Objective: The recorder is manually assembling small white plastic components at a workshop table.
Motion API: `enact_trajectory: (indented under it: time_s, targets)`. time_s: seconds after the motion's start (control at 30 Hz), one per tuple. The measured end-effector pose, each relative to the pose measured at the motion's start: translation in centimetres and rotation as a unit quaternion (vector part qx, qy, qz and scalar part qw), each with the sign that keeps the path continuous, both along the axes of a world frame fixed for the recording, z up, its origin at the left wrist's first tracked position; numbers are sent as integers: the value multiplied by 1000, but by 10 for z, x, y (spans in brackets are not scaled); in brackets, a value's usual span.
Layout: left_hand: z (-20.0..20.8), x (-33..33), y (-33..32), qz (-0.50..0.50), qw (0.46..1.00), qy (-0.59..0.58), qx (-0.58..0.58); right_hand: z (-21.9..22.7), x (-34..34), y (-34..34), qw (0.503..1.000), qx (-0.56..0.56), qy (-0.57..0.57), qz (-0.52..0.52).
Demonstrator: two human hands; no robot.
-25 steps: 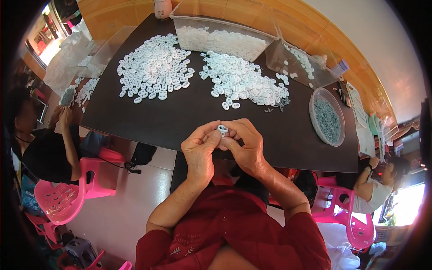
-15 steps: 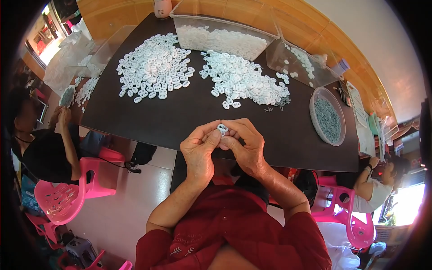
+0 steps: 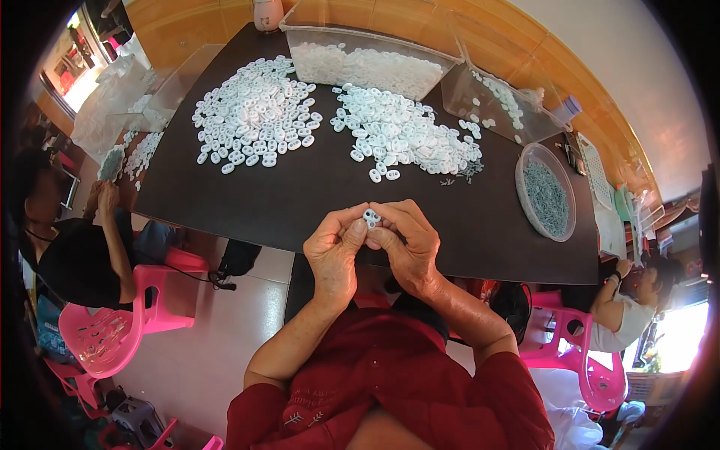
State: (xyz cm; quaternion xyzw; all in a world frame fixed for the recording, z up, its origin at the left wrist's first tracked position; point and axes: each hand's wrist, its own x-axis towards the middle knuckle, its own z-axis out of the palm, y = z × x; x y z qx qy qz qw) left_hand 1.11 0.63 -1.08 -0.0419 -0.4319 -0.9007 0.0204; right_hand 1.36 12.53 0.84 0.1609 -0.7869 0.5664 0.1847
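Small white two-holed plastic pieces are pinched between the fingertips of both hands, over the near edge of the dark table. My left hand grips them from the left with thumb and forefinger. From the right, my right hand closes on them the same way. The fingers hide part of the pieces, and how they join cannot be made out. Ahead on the table lie a left pile of white oval two-holed pieces and a right pile of similar pieces.
A round tub of grey-green pins stands at the right, with loose pins beside the right pile. Clear bins line the back. People sit on pink chairs at both sides.
The white pieces between my fingertips have turned and now sit closer together. Both hands stay in nearly the same place.
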Motion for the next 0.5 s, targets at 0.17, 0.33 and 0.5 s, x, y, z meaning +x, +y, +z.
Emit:
enact_trajectory:
  time_s: [0.17,0.33,0.5]
  targets:
    - [-1,-1,0,-15,1000,9,10,-2,-2,1,998,38,56,-18]
    - [1,1,4,10,1000,21,10,-7,-5,1,990,61,121,-32]
    - [-4,0,4,3,999,32,6,-10,-7,2,984,74,155,-36]
